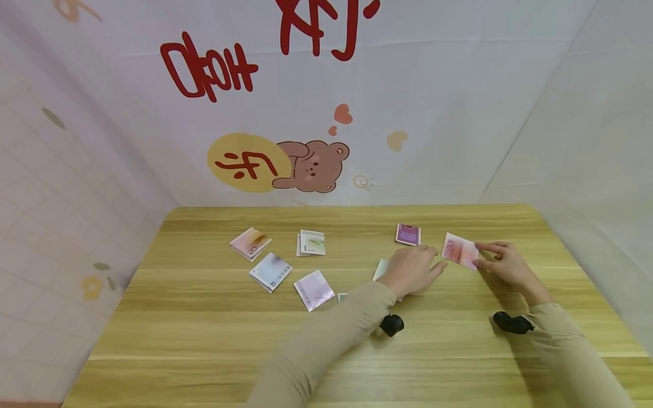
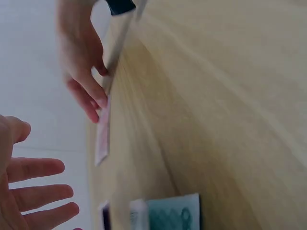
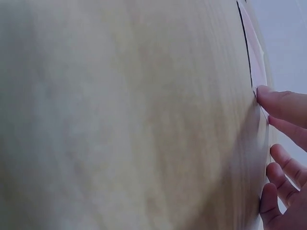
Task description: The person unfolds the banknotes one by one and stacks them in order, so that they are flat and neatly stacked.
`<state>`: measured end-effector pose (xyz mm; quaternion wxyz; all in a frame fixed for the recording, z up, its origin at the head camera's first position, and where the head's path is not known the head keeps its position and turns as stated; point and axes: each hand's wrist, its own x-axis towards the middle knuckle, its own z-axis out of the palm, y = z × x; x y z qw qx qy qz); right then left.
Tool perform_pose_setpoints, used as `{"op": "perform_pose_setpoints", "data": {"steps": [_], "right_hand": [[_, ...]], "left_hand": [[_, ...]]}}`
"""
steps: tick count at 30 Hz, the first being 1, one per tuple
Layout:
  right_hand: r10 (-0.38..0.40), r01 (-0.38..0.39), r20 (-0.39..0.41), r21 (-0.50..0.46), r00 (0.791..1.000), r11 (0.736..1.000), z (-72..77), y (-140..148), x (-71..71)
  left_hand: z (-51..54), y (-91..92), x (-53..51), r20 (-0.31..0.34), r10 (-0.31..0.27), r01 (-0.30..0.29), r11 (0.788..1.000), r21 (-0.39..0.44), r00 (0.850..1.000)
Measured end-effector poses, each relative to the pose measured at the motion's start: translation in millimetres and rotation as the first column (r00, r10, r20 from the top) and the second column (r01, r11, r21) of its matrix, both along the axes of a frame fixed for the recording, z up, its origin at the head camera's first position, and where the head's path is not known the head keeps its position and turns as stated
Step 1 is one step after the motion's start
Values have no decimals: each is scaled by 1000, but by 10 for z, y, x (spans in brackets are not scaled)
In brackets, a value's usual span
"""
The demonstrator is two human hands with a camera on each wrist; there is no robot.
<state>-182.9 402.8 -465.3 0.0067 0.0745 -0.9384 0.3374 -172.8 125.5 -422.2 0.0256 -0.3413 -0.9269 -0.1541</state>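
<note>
A folded pinkish-red 100 banknote (image 1: 459, 251) lies at the right of the table. My right hand (image 1: 504, 264) pinches its right edge between thumb and fingers; in the right wrist view the thumb (image 3: 283, 104) is at the note's end. My left hand (image 1: 412, 269) hovers to the left of that note, fingers extended and apart in the left wrist view, holding nothing. Partly hidden beneath the left hand is a pale banknote (image 1: 380, 268), whose greenish face (image 2: 173, 213) shows in the left wrist view. Behind the left hand lies a folded purple banknote (image 1: 408, 234).
On the left half of the wooden table (image 1: 183, 328) are a folded 20 note (image 1: 251, 243), a green 1 note (image 1: 312, 242), a bluish note (image 1: 271, 272) and a pale purple note (image 1: 314, 290). A note corner (image 1: 342, 297) shows beside the left sleeve. A printed curtain (image 1: 433, 113) hangs behind.
</note>
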Motion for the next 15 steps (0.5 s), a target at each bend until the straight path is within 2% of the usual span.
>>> {"op": "perform_pose_setpoints", "data": {"steps": [3, 7, 10, 15], "right_hand": [[-7, 7, 9, 1, 1000, 1000, 7, -5, -11], [-18, 18, 23, -3, 1000, 1000, 18, -26, -18], [-24, 24, 26, -8, 999, 1000, 23, -33, -15], [-28, 28, 37, -15, 999, 999, 27, -25, -1]], "left_hand": [[-82, 125, -97, 43, 57, -57, 998, 12, 997], [-174, 272, -179, 68, 73, -77, 996, 53, 995], [-224, 382, -189, 102, 97, -106, 991, 81, 990], [-242, 538, -140, 183, 174, -182, 983, 30, 968]]}}
